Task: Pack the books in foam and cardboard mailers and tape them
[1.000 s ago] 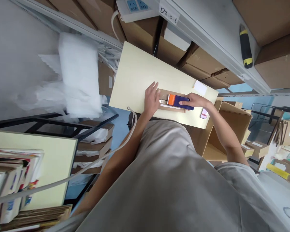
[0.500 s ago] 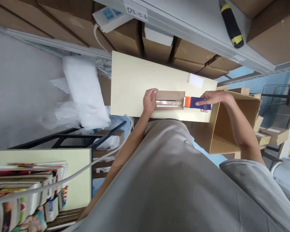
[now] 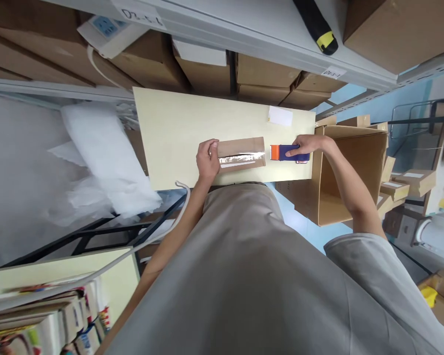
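Note:
A flat brown cardboard parcel lies on the pale yellow table, with a strip of clear tape along its near side. My left hand is closed over the parcel's left end and holds it down. My right hand grips a blue and orange tape dispenser just right of the parcel, a small gap apart from it.
A white paper slip lies at the table's far right. An open cardboard box stands right of the table. Shelves behind hold cardboard boxes, a power strip and a black-yellow tool. White foam wrap hangs left; books sit lower left.
My right hand has drawn the tape dispenser rightward along the parcel and off its right end, leaving tape on it. My left hand stays on the parcel's left end.

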{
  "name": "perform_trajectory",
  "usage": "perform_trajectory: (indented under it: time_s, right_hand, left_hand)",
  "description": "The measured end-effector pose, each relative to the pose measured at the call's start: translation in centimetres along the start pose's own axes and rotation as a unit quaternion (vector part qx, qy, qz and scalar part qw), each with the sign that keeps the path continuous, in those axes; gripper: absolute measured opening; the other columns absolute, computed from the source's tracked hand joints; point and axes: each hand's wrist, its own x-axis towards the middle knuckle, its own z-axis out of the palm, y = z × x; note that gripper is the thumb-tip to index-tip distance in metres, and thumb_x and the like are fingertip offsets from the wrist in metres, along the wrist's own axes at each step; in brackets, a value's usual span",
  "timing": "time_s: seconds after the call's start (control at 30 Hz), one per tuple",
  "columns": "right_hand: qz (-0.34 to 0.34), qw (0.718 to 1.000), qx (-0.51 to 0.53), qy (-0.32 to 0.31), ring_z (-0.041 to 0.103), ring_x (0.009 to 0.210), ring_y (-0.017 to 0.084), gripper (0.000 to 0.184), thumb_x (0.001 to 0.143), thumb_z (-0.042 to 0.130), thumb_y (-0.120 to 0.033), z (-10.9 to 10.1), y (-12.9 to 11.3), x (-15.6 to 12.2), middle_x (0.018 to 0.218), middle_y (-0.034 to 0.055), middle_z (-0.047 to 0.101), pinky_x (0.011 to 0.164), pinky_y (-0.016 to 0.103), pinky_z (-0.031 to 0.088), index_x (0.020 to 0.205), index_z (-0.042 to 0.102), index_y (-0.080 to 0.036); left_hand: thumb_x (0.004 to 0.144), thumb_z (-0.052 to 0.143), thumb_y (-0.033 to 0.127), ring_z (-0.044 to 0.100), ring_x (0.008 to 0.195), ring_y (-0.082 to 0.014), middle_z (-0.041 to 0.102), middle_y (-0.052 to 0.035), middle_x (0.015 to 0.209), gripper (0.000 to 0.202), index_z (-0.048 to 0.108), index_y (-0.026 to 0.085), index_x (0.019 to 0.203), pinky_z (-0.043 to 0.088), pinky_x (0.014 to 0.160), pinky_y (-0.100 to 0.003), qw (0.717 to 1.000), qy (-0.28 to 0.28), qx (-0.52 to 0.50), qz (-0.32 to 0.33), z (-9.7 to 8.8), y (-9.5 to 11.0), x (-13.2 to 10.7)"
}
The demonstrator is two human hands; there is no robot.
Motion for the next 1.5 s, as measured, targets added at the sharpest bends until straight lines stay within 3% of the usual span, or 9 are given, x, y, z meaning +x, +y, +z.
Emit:
perform_trajectory:
  time_s: [0.13,0.27,0.37,0.47,0.63,0.8,1.03,1.33,1.5]
  right_hand:
    - [0.002,0.999,-0.035,0.016,0.082,0.092,0.032,0.079,0.087,0.077,-0.092,0.1,0.0,-0.2,0.098,0.0143,0.090,0.080,0.036,0.058,0.105,0.089,-0.016]
    - [0.009,0.999,-0.048,0.017,0.083,0.093,0.033,0.081,0.089,0.074,-0.093,-0.1,-0.1,-0.6,0.099,0.0142,0.090,0.081,0.037,0.059,0.107,0.090,-0.016]
    - [0.000,0.999,-0.035,0.005,0.083,0.092,0.033,0.082,0.089,0.074,-0.093,-0.4,-0.2,-1.2,0.097,0.0141,0.089,0.082,0.038,0.061,0.110,0.091,-0.016]
    - [-0.010,1.000,-0.009,-0.015,0.083,0.090,0.031,0.083,0.090,0.075,-0.093,-0.6,-0.3,-1.8,0.096,0.0143,0.088,0.082,0.038,0.063,0.111,0.090,-0.014]
    - [-0.016,1.000,-0.003,-0.021,0.083,0.089,0.029,0.082,0.090,0.076,-0.093,-0.6,-0.3,-1.8,0.094,0.0143,0.088,0.084,0.037,0.062,0.105,0.090,-0.013]
    - [-0.005,0.999,-0.053,-0.003,0.083,0.095,0.030,0.079,0.093,0.077,-0.089,-0.4,0.3,-1.0,0.099,0.0144,0.089,0.087,0.037,0.060,0.108,0.090,-0.013]
    - [0.022,0.998,-0.065,0.007,0.083,0.099,0.031,0.072,0.098,0.076,-0.083,0.3,0.8,1.0,0.104,0.0123,0.090,0.089,0.037,0.059,0.119,0.090,-0.016]
    - [0.039,0.994,-0.098,0.017,0.083,0.090,0.036,0.082,0.096,0.073,-0.088,2.0,-2.0,3.2,0.090,0.0180,0.088,0.085,0.042,0.062,0.112,0.090,-0.009]
    - [0.050,0.990,-0.121,0.043,0.084,0.094,0.037,0.073,0.103,0.071,-0.078,2.7,-2.3,2.8,0.102,0.0228,0.088,0.086,0.043,0.062,0.111,0.088,-0.008]
  left_hand:
    - [0.118,0.046,0.053,0.043,0.172,-0.0361,0.062,-0.0158,0.170,0.046,0.076,0.026,0.140,0.025,0.146,-0.062,0.989,-0.032,0.137,0.052,0.4,2.1,-0.1]
    - [0.121,0.035,0.045,0.030,0.180,-0.0346,0.049,-0.0121,0.185,0.056,0.064,0.023,0.163,0.013,0.149,-0.067,0.964,-0.141,0.174,0.145,3.7,4.8,-0.6]
    - [0.119,0.038,0.059,0.028,0.180,-0.0383,0.044,-0.0142,0.187,0.067,0.059,0.022,0.170,0.011,0.149,-0.069,0.945,-0.201,0.189,0.173,5.6,5.4,-1.3]
    - [0.105,0.056,0.083,0.022,0.181,-0.0448,0.039,-0.0162,0.189,0.091,0.056,0.023,0.173,0.007,0.148,-0.071,0.934,-0.229,0.203,0.186,6.0,5.0,-1.9]
    - [0.088,0.071,0.096,0.024,0.179,-0.0499,0.044,-0.0191,0.186,0.113,0.059,0.021,0.171,0.004,0.148,-0.071,0.932,-0.242,0.197,0.186,5.7,4.4,-2.0]
    - [0.087,0.071,0.097,0.029,0.178,-0.0501,0.053,-0.0186,0.181,0.110,0.063,0.022,0.167,0.006,0.148,-0.072,0.937,-0.236,0.190,0.172,5.9,4.5,-1.9]
    - [0.089,0.072,0.095,0.028,0.178,-0.0508,0.048,-0.0190,0.184,0.110,0.061,0.022,0.170,0.005,0.148,-0.073,0.937,-0.237,0.189,0.172,5.8,4.6,-2.0]
    - [0.091,0.069,0.094,0.021,0.180,-0.0487,0.042,-0.0188,0.187,0.112,0.055,0.022,0.175,0.004,0.148,-0.073,0.931,-0.251,0.201,0.170,5.7,4.7,-2.0]
    - [0.095,0.065,0.093,0.017,0.182,-0.0477,0.038,-0.0189,0.189,0.111,0.049,0.022,0.179,0.002,0.148,-0.072,0.923,-0.260,0.221,0.177,5.6,4.7,-2.1]
